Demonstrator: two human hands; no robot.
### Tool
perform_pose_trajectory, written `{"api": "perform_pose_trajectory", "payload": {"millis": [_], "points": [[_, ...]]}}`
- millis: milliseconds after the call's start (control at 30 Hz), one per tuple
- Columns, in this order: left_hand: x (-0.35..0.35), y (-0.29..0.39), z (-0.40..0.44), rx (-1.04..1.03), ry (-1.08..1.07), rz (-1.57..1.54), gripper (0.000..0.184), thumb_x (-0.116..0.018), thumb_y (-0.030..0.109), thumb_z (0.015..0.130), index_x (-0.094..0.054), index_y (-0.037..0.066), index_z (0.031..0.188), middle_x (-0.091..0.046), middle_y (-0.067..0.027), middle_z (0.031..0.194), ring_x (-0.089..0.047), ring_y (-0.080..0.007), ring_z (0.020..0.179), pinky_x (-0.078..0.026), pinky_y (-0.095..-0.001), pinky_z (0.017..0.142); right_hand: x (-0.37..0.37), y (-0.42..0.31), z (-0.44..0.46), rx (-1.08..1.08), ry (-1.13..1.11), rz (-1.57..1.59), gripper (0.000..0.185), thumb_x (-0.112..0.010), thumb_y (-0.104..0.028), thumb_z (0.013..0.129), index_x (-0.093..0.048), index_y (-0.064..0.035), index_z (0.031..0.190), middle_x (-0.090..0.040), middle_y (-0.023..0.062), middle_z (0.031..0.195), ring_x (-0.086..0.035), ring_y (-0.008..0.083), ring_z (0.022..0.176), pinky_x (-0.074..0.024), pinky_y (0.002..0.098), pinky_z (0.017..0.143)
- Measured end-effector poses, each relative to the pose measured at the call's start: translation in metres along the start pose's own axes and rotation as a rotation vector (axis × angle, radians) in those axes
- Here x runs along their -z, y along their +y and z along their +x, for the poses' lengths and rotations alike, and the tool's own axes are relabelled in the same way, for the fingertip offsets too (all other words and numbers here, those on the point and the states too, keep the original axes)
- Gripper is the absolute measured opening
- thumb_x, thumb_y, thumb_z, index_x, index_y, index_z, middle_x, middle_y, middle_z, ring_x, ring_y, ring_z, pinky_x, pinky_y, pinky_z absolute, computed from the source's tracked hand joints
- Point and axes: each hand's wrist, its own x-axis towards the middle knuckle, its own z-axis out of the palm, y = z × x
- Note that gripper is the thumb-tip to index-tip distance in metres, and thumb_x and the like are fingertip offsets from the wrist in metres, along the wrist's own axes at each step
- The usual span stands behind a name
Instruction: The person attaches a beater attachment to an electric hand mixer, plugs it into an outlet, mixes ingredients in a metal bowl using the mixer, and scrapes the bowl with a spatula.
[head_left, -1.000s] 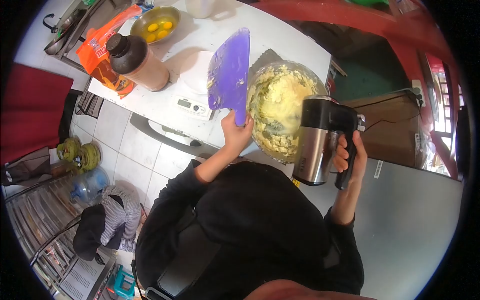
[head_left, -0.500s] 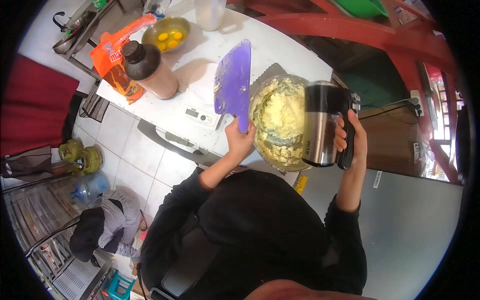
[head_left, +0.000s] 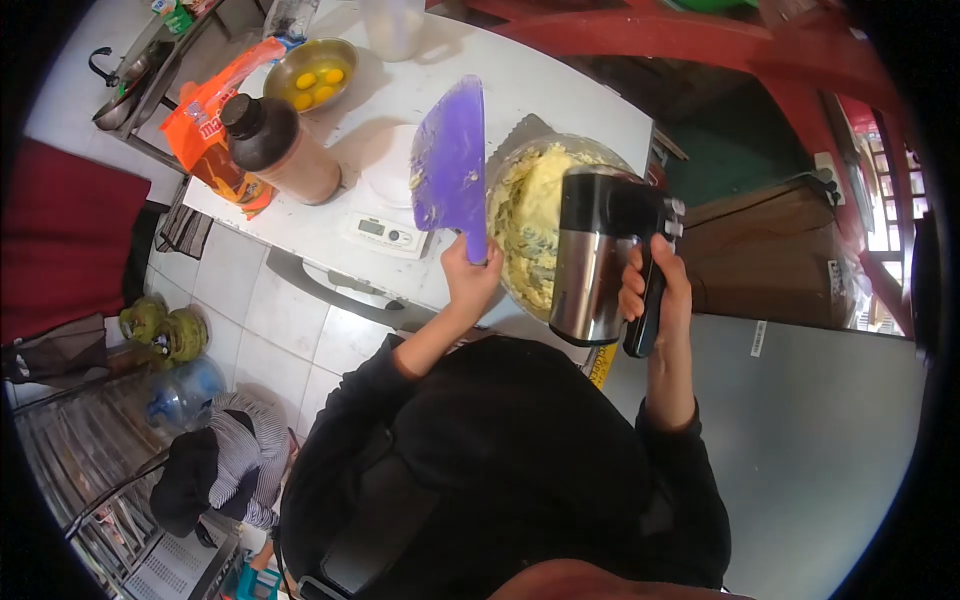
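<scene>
My right hand (head_left: pixel 655 285) is wrapped round the handle of a black and silver hand mixer (head_left: pixel 597 255). The mixer is over a metal bowl (head_left: pixel 612 152) of pale yellow creamy batter (head_left: pixel 540 200) and covers its right part; the beaters are hidden. In my left hand (head_left: pixel 470 280) is a purple spatula (head_left: pixel 450 165), held upright by its handle, its wide blade smeared with bits of batter. The spatula stands just left of the bowl, in front of a white kitchen scale (head_left: pixel 385 232).
On the white table (head_left: pixel 500 50) are a dark-capped bottle (head_left: pixel 285 155), an orange bag (head_left: pixel 215 140), a bowl of several egg yolks (head_left: pixel 325 85) and a clear container (head_left: pixel 392 28). A grey surface (head_left: pixel 800 440) lies at right. A person in stripes (head_left: pixel 245 450) bends down at lower left.
The mixer and my right hand have moved left over the bowl, covering more of the batter. My left hand keeps the spatula upright. The whole view has shifted slightly.
</scene>
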Motion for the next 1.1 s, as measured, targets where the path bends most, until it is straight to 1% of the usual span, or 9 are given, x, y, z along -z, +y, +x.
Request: {"api": "perform_pose_trajectory", "payload": {"millis": [133, 167, 267, 400, 533, 800, 900, 1000, 1100], "points": [[0.002, -0.009, 0.003, -0.025, 0.022, 0.025, 0.009, -0.057, -0.003, 0.065, -0.048, 0.001, 0.063, -0.050, -0.0068, 0.055, -0.046, -0.0137, 0.048, -0.038, -0.0256, 0.049, -0.016, -0.015, 0.019, -0.095, -0.051, 0.089, 0.033, -0.049, -0.037, 0.085, -0.048, -0.0054, 0.073, -0.045, 0.0032, 0.053, -0.042, 0.0116, 0.035, -0.0339, 0.0226, 0.033], [0.002, -0.005, 0.003, -0.012, 0.025, 0.010, 0.009, -0.056, -0.003, 0.065, -0.048, 0.001, 0.063, -0.050, -0.0072, 0.055, -0.047, -0.0141, 0.048, -0.039, -0.0259, 0.049, -0.017, -0.019, 0.021, -0.092, -0.066, 0.103, 0.037, -0.039, -0.039, 0.089, -0.044, -0.0047, 0.076, -0.042, 0.0005, 0.052, -0.037, 0.0086, 0.033, -0.0332, 0.0215, 0.031], [0.002, -0.008, 0.004, 0.003, 0.028, -0.001, 0.010, -0.056, -0.003, 0.065, -0.048, 0.001, 0.063, -0.050, -0.0082, 0.056, -0.047, -0.0149, 0.048, -0.039, -0.0260, 0.049, -0.009, -0.025, 0.025, 0.001, -0.025, 0.038, 0.037, -0.039, -0.039, 0.089, -0.044, -0.0053, 0.075, -0.042, 0.0001, 0.052, -0.037, 0.0079, 0.033, -0.0324, 0.0210, 0.031], [0.001, -0.002, 0.003, -0.030, 0.027, 0.001, 0.010, -0.056, -0.003, 0.065, -0.047, 0.001, 0.062, -0.050, -0.0078, 0.055, -0.046, -0.0148, 0.048, -0.038, -0.0255, 0.049, 0.008, -0.033, 0.028, 0.059, -0.036, -0.023, 0.034, -0.049, -0.039, 0.084, -0.047, -0.0068, 0.072, -0.045, 0.0022, 0.052, -0.041, 0.0106, 0.035, -0.0355, 0.0227, 0.033], [0.001, -0.003, 0.005, -0.027, 0.033, 0.010, 0.011, -0.056, -0.003, 0.065, -0.047, 0.001, 0.062, -0.049, -0.0072, 0.054, -0.046, -0.0148, 0.047, -0.038, -0.0254, 0.048, 0.021, -0.040, 0.020, -0.013, 0.037, -0.146, 0.037, -0.049, -0.040, 0.084, -0.046, -0.0061, 0.071, -0.043, 0.0021, 0.050, -0.040, 0.0096, 0.032, -0.0344, 0.0219, 0.031], [0.001, 0.001, 0.002, -0.031, 0.024, 0.076, 0.012, -0.057, -0.002, 0.064, -0.046, 0.002, 0.060, -0.048, -0.0068, 0.054, -0.046, -0.0149, 0.047, -0.037, -0.0258, 0.048, 0.048, -0.033, -0.011, -0.113, 0.085, 0.012, 0.037, -0.048, -0.038, 0.085, -0.045, -0.0048, 0.070, -0.043, 0.0032, 0.049, -0.040, 0.0109, 0.032, -0.0338, 0.0237, 0.030], [0.001, 0.000, -0.005, 0.002, -0.037, 0.032, 0.009, -0.056, -0.001, 0.067, -0.049, 0.002, 0.063, -0.051, -0.0041, 0.057, -0.047, -0.0108, 0.052, -0.039, -0.0249, 0.051, 0.038, -0.020, -0.014, -0.009, 0.135, -0.012, 0.035, -0.049, -0.037, 0.085, -0.046, -0.0047, 0.070, -0.043, 0.0037, 0.050, -0.039, 0.0115, 0.032, -0.0335, 0.0235, 0.031], [-0.004, -0.003, -0.015, -0.042, -0.103, 0.038, 0.009, -0.056, -0.001, 0.066, -0.049, 0.002, 0.063, -0.052, -0.0038, 0.057, -0.046, -0.0106, 0.053, -0.039, -0.0250, 0.051, 0.025, -0.010, -0.010, 0.041, 0.127, -0.035, 0.033, -0.051, -0.034, 0.084, -0.046, -0.0046, 0.070, -0.044, 0.0039, 0.050, -0.041, 0.0116, 0.033, -0.0339, 0.0236, 0.031], [-0.008, -0.001, -0.015, -0.060, -0.077, -0.040, 0.012, -0.056, -0.002, 0.063, -0.045, 0.002, 0.059, -0.044, -0.0081, 0.054, -0.043, -0.0200, 0.046, -0.035, -0.0285, 0.047, 0.019, -0.012, -0.001, 0.044, 0.057, -0.035, 0.034, -0.051, -0.035, 0.084, -0.046, -0.0049, 0.070, -0.044, 0.0036, 0.050, -0.043, 0.0114, 0.034, -0.0349, 0.0235, 0.031]]}}
